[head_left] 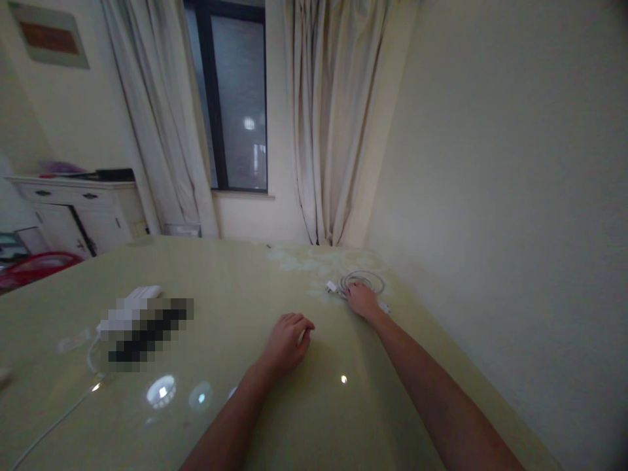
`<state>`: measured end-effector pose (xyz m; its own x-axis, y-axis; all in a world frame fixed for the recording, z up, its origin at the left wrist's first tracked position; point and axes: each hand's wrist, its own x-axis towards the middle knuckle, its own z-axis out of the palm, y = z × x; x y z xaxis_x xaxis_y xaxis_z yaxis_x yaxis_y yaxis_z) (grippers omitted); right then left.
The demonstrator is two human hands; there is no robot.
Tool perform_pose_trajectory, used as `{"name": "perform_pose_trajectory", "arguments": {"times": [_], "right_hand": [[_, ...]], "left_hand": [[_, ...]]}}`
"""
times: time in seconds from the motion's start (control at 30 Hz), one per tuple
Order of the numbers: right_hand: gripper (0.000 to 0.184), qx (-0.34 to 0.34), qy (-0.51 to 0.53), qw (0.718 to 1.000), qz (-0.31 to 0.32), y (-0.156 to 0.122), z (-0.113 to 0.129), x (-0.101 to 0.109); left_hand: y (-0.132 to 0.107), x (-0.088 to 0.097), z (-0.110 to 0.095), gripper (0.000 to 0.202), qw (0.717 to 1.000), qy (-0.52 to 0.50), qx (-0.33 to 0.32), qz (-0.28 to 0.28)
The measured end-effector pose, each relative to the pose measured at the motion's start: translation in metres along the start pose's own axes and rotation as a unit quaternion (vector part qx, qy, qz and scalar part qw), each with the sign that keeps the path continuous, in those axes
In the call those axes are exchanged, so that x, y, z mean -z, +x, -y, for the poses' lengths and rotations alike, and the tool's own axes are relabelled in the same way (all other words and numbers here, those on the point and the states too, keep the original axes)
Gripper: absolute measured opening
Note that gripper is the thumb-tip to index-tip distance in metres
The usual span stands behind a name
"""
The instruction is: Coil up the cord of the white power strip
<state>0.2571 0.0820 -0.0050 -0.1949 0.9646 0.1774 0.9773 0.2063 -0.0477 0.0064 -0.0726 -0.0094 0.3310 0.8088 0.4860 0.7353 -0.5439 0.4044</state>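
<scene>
My right hand [362, 299] reaches to the far right part of the table, its fingers closed on a coiled white charging cable [377, 275]. A white plug [331, 286] sits at the left side of the coil, and another white end shows just past my wrist. Part of the coil is hidden under the hand. Nearer to me, my left hand [289, 341] hovers over or rests on the glossy tabletop [220, 288]; which of the two I cannot tell. Its fingers are loosely bent, with a gap between thumb and forefinger and nothing seen in it.
At the left lie a white power strip [142, 296] and a dark blurred-out object [157, 330]. A white cord [53, 425] runs toward the near left edge. A wall [490, 196] borders the table's right side. Behind are curtains [328, 118], and a cabinet [78, 209] at left.
</scene>
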Motion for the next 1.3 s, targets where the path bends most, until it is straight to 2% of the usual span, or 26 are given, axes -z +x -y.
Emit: {"name": "perform_pose_trajectory", "arguments": {"times": [0.2,0.33,0.5,0.6,0.7,0.8,0.87,0.93,1.03,1.07,1.1,1.2,1.27,1.3], "right_hand": [[0.029,0.054,0.025,0.998,-0.005,-0.019,-0.004,0.008],[0.03,0.077,0.058,0.995,-0.002,-0.037,-0.002,0.012],[0.037,0.171,0.084,0.981,0.034,-0.052,0.006,0.016],[0.024,0.21,0.091,0.973,0.044,-0.059,0.015,0.02],[0.012,0.228,0.137,0.963,0.047,-0.066,0.033,0.024],[0.011,0.201,0.285,0.936,0.056,-0.071,0.063,0.03],[0.018,0.144,0.435,0.886,0.065,-0.073,0.087,0.035],[0.029,0.081,0.589,0.802,0.064,-0.077,0.11,0.039],[0.043,0.012,0.771,0.635,0.048,-0.084,0.133,0.041],[0.045,-0.007,0.805,0.591,0.049,-0.086,0.137,0.04],[0.047,-0.021,0.828,0.558,0.051,-0.088,0.139,0.039],[0.048,-0.043,0.863,0.5,0.053,-0.093,0.135,0.035],[0.048,-0.054,0.876,0.477,0.041,-0.094,0.13,0.033],[0.048,-0.063,0.879,0.472,0.036,-0.095,0.128,0.032]], "left_hand": [[0.002,-0.001,0.002,0.022,1.0,-0.001,-0.005,0.002],[0.002,-0.002,0.001,0.022,1.0,-0.005,0.001,0.013],[0.002,-0.003,0.002,0.023,0.999,0.005,0.019,0.03],[0.003,-0.005,0.005,0.023,0.999,0.014,0.025,0.026],[0.004,-0.009,0.01,0.023,0.999,0.003,0.038,-0.017],[0.006,-0.011,0.015,0.027,0.984,-0.041,0.078,-0.152],[0.007,-0.008,0.017,0.034,0.958,-0.072,0.113,-0.253],[0.007,-0.002,0.017,0.04,0.94,-0.096,0.138,-0.298],[0.005,0.005,0.015,0.034,0.95,-0.088,0.14,-0.265],[0.004,0.005,0.014,0.033,0.956,-0.073,0.131,-0.253],[0.004,0.005,0.012,0.032,0.959,-0.059,0.123,-0.249],[0.004,0.0,0.012,0.043,0.951,-0.056,0.119,-0.28],[0.005,-0.004,0.015,0.057,0.938,-0.116,0.15,-0.291],[0.006,-0.006,0.017,0.061,0.93,-0.168,0.17,-0.278]]}}
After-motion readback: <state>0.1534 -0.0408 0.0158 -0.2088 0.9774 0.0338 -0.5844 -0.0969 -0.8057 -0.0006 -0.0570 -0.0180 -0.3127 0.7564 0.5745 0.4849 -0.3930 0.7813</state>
